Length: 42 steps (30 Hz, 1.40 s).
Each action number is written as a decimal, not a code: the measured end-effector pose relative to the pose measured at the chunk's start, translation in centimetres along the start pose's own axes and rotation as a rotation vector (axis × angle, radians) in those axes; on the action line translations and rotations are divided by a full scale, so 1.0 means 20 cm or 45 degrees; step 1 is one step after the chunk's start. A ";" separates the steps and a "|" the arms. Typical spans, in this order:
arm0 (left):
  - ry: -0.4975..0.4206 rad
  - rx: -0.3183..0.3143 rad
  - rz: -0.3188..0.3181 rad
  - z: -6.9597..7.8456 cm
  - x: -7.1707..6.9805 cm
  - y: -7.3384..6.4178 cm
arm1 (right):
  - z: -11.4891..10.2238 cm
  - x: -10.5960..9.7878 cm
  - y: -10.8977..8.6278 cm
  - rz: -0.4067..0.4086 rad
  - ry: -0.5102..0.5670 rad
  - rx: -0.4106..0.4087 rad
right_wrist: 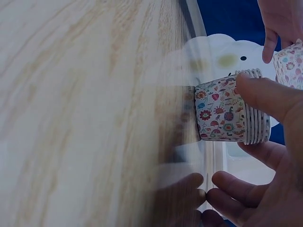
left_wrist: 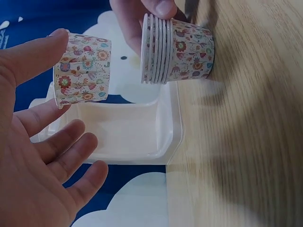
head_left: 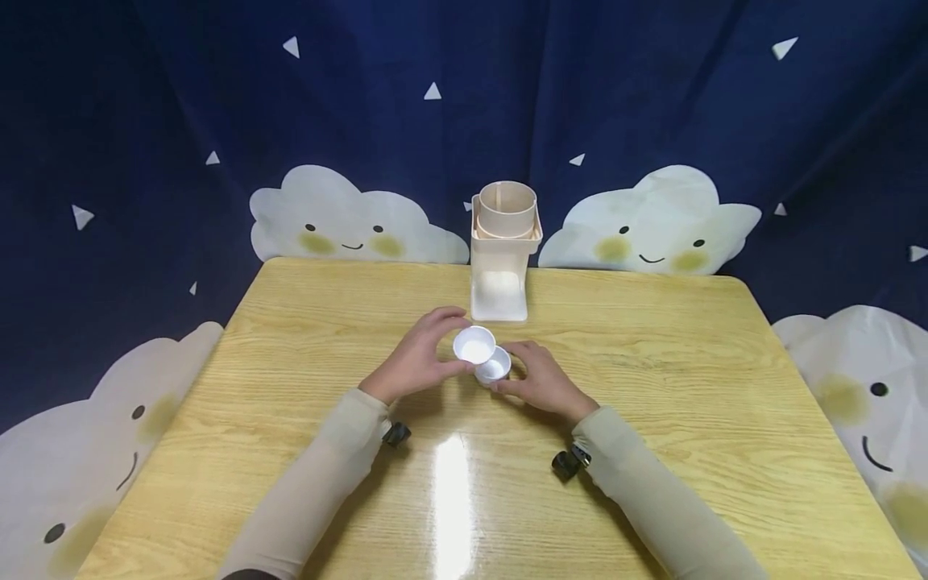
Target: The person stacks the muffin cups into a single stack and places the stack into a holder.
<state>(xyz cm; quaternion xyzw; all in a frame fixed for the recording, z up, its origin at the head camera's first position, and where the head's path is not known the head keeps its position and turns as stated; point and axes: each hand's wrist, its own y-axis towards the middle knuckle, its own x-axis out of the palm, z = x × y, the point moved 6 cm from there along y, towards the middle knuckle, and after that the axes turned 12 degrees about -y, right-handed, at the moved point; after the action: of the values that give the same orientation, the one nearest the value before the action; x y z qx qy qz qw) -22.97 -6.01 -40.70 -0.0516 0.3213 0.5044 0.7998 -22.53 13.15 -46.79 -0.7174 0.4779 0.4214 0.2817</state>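
Observation:
A single paper cup (left_wrist: 84,71) with a colourful flower print is pinched by its rim between the thumb and a finger of my left hand (head_left: 420,356). It is lifted above and just left of a stack of nested paper cups (right_wrist: 221,111) of the same print. The stack stands upright on the table, several rims showing at its top. My right hand (head_left: 544,381) grips the stack near those rims with thumb and finger, the other fingers spread below. In the head view the white insides of the lifted cup (head_left: 474,345) and the stack (head_left: 495,366) show.
A beige cup dispenser stand (head_left: 500,278) with a round open tube (head_left: 507,201) on top stands at the table's back edge, just beyond the hands. The wooden table (head_left: 652,387) is backed by a dark blue curtain (head_left: 471,97) with clouds.

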 end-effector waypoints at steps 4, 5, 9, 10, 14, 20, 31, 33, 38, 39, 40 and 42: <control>0.026 0.012 -0.007 0.02 0.01 0.02 | 0.00 -0.01 0.00 0.012 -0.009 0.001; 0.029 0.015 -0.011 0.02 0.01 0.02 | 0.00 -0.01 0.00 0.018 -0.008 0.002; 0.035 0.021 -0.025 0.02 0.03 0.03 | 0.00 -0.01 0.00 0.038 -0.023 -0.010; 0.039 0.022 -0.029 0.02 0.04 0.04 | 0.00 -0.01 0.00 0.040 -0.024 -0.014; 0.064 0.013 -0.046 0.02 0.06 0.05 | -0.01 -0.01 -0.01 0.052 -0.034 -0.031; 0.073 -0.019 -0.071 0.01 0.09 0.06 | -0.01 -0.02 0.00 0.049 -0.025 -0.032; 0.087 -0.053 -0.093 -0.01 0.11 0.07 | -0.01 -0.01 -0.01 0.028 -0.018 -0.013; 0.087 -0.064 -0.098 -0.02 0.12 0.06 | -0.01 0.00 0.00 0.022 -0.020 -0.016; 0.081 -0.064 -0.101 -0.03 0.13 0.06 | -0.02 0.00 -0.01 0.008 -0.016 0.003; 0.081 -0.060 -0.101 -0.03 0.13 0.06 | -0.02 0.00 -0.01 0.004 -0.013 0.008; 0.081 -0.059 -0.103 -0.03 0.14 0.06 | -0.02 0.00 -0.01 0.001 -0.012 0.012; 0.085 -0.063 -0.112 -0.03 0.14 0.06 | -0.02 0.00 -0.01 -0.006 -0.004 0.018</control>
<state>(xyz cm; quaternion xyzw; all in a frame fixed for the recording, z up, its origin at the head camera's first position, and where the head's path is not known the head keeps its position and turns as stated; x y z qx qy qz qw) -23.45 -3.53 -42.47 -0.1020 0.3327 0.4746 0.8085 -22.20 12.95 -46.67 -0.7156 0.4788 0.4186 0.2887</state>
